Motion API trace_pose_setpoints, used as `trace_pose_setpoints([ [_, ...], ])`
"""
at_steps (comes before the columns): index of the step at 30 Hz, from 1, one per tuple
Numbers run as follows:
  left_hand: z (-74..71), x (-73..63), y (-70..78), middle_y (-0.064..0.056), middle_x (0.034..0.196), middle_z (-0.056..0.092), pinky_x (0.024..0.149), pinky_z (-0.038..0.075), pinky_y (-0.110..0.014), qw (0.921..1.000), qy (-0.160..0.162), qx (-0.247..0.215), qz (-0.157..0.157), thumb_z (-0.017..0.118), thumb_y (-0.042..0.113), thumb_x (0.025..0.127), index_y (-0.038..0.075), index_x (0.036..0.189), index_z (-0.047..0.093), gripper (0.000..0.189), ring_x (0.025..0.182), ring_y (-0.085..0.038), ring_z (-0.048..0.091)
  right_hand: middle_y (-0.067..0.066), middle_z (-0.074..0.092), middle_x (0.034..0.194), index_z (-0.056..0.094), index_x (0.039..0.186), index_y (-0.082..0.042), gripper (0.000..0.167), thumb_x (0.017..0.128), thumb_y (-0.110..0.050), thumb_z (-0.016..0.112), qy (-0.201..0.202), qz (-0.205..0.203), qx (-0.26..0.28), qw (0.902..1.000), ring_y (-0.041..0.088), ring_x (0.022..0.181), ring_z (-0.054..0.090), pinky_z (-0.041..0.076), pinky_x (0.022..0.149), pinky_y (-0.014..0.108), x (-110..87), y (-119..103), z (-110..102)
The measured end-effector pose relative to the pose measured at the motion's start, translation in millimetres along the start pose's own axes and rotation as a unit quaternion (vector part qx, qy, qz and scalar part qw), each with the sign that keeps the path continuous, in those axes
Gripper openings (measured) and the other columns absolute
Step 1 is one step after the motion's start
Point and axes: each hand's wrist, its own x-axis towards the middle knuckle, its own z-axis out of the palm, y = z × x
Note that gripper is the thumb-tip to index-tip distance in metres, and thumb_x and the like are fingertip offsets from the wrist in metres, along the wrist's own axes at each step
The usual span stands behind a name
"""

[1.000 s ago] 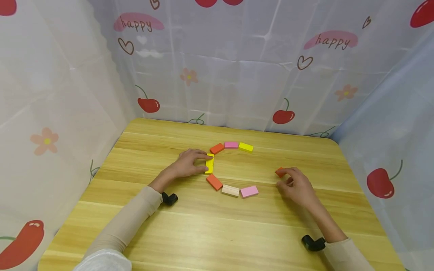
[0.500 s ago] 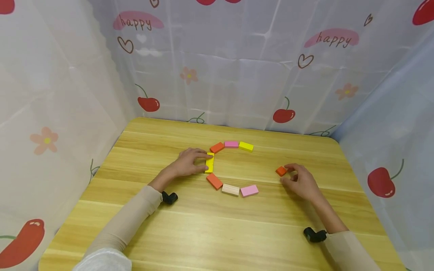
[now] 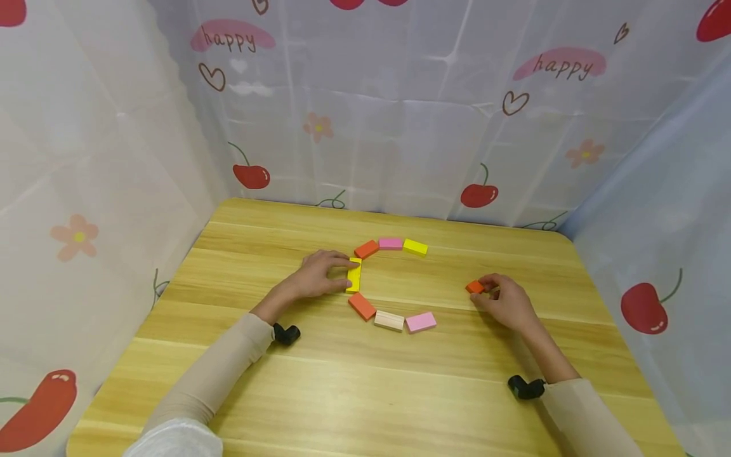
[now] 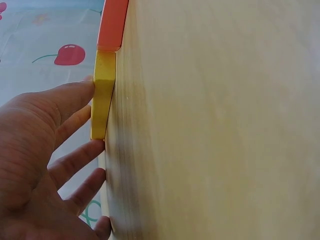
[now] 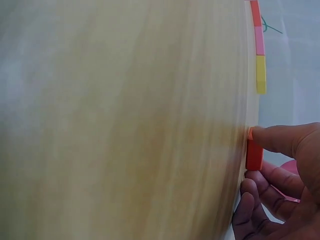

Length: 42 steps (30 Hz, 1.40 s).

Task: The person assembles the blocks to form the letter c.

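Note:
My left hand (image 3: pixel 321 274) pinches a yellow wooden block (image 3: pixel 355 275) between thumb and fingers. In the left wrist view the thumb (image 4: pixel 80 95) lies at the side of that yellow block (image 4: pixel 102 95), and the other fingers spread along the tabletop. On the right, my right hand (image 3: pixel 505 301) holds a small orange-red block (image 3: pixel 474 287) by its edges. The right wrist view has the thumb at one end of this orange-red block (image 5: pixel 254 154) and a finger at the other. An orange block (image 3: pixel 362 306) meets the near end of the yellow one.
Beyond the left hand, an orange block (image 3: pixel 366 249), a pink block (image 3: pixel 391 244) and another yellow block (image 3: pixel 415 247) curve rightward. A plain wood block (image 3: pixel 389 320) and a light pink block (image 3: pixel 421 322) continue the near side. Patterned curtains (image 3: pixel 365 152) surround the wooden table (image 3: pixel 365 393).
My right hand let the orange-red block show free half a second ago, a little to its right, and has now closed on it again. The left hand stays on the yellow block.

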Motion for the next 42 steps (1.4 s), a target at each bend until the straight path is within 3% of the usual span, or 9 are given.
trace_pose_setpoints([
  [18,2.5,0.7,-0.4,-0.008,0.161,0.057,0.117,0.033,-0.067,1.0,0.001,0.006,-0.001,0.074,0.045,0.101,0.03,0.15,0.066,0.052,0.152,-0.038,0.046,0.022,0.073,0.115,0.069,0.129,0.001,0.039,0.1,-0.025,0.075,0.018,0.007,-0.02,0.9996,0.029,0.091,0.069,0.051,0.073,0.033,-3.9,-1,3],
  [28,3.0,1.6,-2.8,-0.008,0.161,0.057,0.118,0.032,-0.068,1.0,0.003,0.008,-0.003,0.073,0.046,0.101,0.031,0.15,0.065,0.052,0.153,-0.039,0.045,0.019,0.07,0.111,0.069,0.129,0.0,0.039,0.1,-0.025,0.076,0.019,0.009,-0.036,0.9991,0.025,0.085,0.063,0.047,0.069,0.033,-8.2,-8,6],
  [42,2.3,0.7,-1.9,-0.009,0.162,0.056,0.117,0.032,-0.069,0.9999,0.002,0.01,0.003,0.072,0.046,0.101,0.03,0.151,0.065,0.052,0.153,-0.04,0.044,0.019,0.072,0.116,0.071,0.129,0.0,0.039,0.099,-0.024,0.078,0.001,-0.013,-0.02,0.9997,0.024,0.091,0.065,0.051,0.077,0.034,-18.6,-21,11],
])
